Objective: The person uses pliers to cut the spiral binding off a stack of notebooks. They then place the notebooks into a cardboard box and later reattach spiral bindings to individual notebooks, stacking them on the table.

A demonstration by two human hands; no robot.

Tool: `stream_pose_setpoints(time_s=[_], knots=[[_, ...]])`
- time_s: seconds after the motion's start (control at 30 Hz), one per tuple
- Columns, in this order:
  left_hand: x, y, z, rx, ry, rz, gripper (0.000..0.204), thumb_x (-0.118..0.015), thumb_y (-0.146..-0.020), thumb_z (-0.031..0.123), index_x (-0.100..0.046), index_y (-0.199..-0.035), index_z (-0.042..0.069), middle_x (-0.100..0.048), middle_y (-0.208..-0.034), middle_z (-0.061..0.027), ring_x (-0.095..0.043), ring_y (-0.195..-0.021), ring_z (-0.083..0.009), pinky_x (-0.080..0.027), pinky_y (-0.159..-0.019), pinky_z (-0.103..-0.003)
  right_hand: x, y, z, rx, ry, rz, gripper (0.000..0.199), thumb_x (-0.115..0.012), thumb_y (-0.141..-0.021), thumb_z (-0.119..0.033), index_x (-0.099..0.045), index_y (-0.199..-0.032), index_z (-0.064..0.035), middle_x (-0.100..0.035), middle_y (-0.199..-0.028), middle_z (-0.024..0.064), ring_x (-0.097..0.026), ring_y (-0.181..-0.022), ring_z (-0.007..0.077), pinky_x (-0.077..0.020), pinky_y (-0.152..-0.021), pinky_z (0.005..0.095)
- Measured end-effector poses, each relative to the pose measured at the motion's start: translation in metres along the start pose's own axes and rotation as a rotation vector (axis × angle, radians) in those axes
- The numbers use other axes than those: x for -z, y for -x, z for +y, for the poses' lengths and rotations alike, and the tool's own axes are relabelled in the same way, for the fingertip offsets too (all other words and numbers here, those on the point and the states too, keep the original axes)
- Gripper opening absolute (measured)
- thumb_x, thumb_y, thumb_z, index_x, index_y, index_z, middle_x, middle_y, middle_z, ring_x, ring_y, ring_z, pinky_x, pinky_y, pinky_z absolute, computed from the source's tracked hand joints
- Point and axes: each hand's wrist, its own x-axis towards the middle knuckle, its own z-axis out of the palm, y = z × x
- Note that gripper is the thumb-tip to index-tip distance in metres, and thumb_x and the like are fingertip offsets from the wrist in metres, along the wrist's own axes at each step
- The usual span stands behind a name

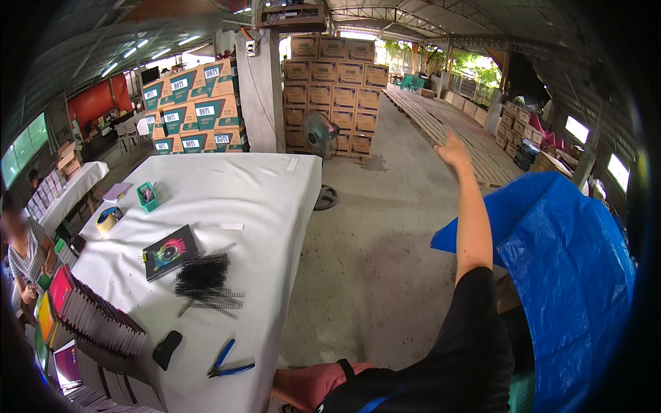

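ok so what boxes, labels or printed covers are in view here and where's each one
Teal and tan cardboard cartons: stacked block behind the table, far left.
Plain brown cardboard cartons: tall stack beside the concrete pillar, behind the fan.
More brown cartons: low stacks at far right.
Black notebook with a rainbow swirl cover: flat on the white-covered table.
Small white paper slip: on the table, mid.
Right hand: raised, empty.

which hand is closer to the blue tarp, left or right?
Right. The right hand is raised at arm's length, empty and open, up and left of the blue tarp, with its forearm passing along the tarp's left edge. The left hand is not in view, so only the right can be placed.
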Motion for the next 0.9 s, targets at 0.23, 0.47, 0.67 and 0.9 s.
stream_pose_setpoints(time_s=[0.23, 0.47, 0.67, 0.9], knots=[[0.011, 0.014, -0.008, -0.109, 0.078, 0.033, 0.096, -0.052, -0.074, 0.068, -0.010, -0.144, 0.017, -0.007, -0.150, -0.0118, -0.017, -0.133, -0.0407, -0.024, -0.102, -0.057, -0.016, 0.006, -0.030, 0.108, 0.090, 0.093, 0.073, -0.059, -0.080, -0.031, -0.025, -0.141, -0.0079, -0.044, -0.132, 0.0206, -0.042, -0.123, 0.0346, -0.0358, -0.100, 0.0439], [0.010, 0.014, 0.042, 0.300, -0.074, -0.035, 0.084, -0.061, -0.077, 0.044, -0.023, -0.141, 0.005, -0.022, -0.147, -0.0141, -0.019, -0.136, -0.0321, -0.018, -0.105, -0.058, -0.102, 0.121, -0.083, 0.846, -0.469, -0.478, 0.055, -0.063, -0.080, -0.016, -0.045, -0.132, -0.0137, -0.061, -0.097, 0.0074, -0.056, -0.067, 0.0145, -0.0474, -0.068, 0.0297], [0.028, 0.030, 0.058, 0.463, -0.071, 0.048, 0.090, -0.062, -0.073, 0.053, -0.024, -0.141, 0.010, -0.020, -0.148, -0.0119, -0.017, -0.136, -0.0324, -0.020, -0.100, -0.065, -0.131, 0.355, -0.247, 1.475, -0.372, -1.173, 0.055, -0.066, -0.078, -0.018, -0.047, -0.130, -0.0144, -0.059, -0.100, 0.0089, -0.057, -0.077, 0.0175, -0.0474, -0.071, 0.0302], [0.021, 0.032, 0.042, 0.503, -0.044, 0.092, 0.087, -0.056, -0.075, 0.059, -0.028, -0.140, 0.010, -0.022, -0.148, -0.0066, -0.014, -0.137, -0.0320, -0.015, -0.100, -0.067, -0.187, 0.414, -0.344, 1.523, -0.114, -0.743, 0.049, -0.060, -0.079, -0.019, -0.049, -0.127, -0.0174, -0.052, -0.120, 0.0109, -0.052, -0.107, 0.0279, -0.0425, -0.089, 0.0455]])
